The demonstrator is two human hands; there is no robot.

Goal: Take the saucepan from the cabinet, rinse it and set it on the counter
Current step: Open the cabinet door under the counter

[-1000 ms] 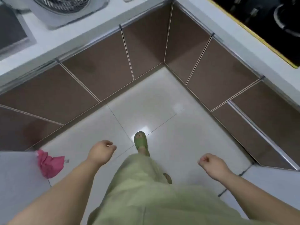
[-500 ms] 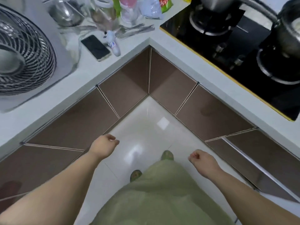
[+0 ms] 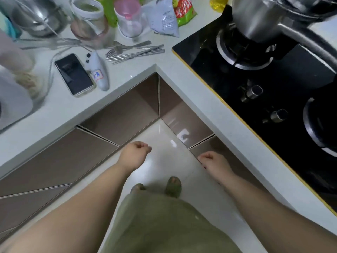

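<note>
head view: left hand (image 3: 134, 154) and right hand (image 3: 212, 160) hang over the floor (image 3: 164, 139), fingers loosely curled, holding nothing, near the corner cabinet doors (image 3: 124, 114), all closed under the counter (image 3: 200, 99). saucepan location: cannot tell.

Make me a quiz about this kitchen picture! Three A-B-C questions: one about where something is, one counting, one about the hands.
1. Where is the phone? A on the counter; B on the floor; C in a cabinet.
2. How many knobs does the stove show? A one; B two; C five.
3. What do the left hand and right hand hold? A a saucepan; B forks; C nothing.

Answers: 1 A, it lies there beside a white bottle. 2 B, only two metal knobs show. 3 C, both hands hang loosely curled, empty.
</note>
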